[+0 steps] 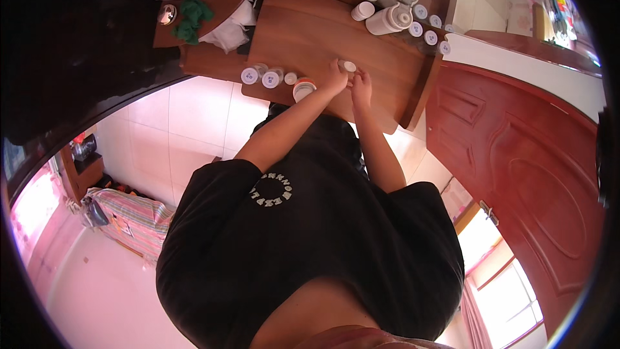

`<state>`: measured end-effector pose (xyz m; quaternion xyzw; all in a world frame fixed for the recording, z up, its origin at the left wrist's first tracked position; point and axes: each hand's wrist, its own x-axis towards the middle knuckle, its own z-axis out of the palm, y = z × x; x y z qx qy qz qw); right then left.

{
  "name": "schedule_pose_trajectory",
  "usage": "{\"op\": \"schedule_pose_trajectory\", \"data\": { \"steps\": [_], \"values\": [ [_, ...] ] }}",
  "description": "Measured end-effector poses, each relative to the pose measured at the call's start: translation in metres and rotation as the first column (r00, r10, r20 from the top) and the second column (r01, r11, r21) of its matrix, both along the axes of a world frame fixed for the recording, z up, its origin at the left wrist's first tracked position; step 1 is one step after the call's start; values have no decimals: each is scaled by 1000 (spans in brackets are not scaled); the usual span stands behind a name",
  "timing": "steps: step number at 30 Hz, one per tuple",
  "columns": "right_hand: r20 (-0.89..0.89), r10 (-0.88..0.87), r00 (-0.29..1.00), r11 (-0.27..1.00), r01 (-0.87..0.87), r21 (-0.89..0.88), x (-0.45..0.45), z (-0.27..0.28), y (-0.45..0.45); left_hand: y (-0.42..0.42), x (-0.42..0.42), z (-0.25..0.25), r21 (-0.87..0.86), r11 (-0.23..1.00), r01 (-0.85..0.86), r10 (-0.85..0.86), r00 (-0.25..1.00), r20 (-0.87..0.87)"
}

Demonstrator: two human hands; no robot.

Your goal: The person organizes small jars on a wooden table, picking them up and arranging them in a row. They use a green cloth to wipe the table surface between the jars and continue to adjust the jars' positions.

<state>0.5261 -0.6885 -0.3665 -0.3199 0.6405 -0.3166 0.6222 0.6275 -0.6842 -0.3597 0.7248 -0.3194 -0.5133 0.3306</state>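
Note:
Over the wooden desk, my left hand is closed around a small white-capped bottle, whose cap faces up. Close beside it, my right hand has its fingertips near the bottle's lower side; whether they touch it is unclear. To the left, along the desk's near edge, stand a jar with an orange-red rim, a small white-capped bottle and two clear jars with white printed lids.
White jugs, white-lidded tubs and several printed-lid jars stand along the back right. Green cloth and crumpled white plastic lie at the back left. A red door is to the right.

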Motion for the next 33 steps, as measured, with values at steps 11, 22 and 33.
{"op": "schedule_pose_trajectory", "data": {
  "steps": [11,22,33],
  "values": [
    [108,97,989,993,-104,52,-5,-8,5,-2,-20,-36,-79,996,38,-25,988,155],
    [83,28,996,999,-31,34,-10,12,25,22,-23,-40,-142,968,205,-224,965,-134],
    [15,-15,1000,993,13,121,-16,11,66,63,-37,-85,-41,947,317,-317,916,-246]
  ]
}}
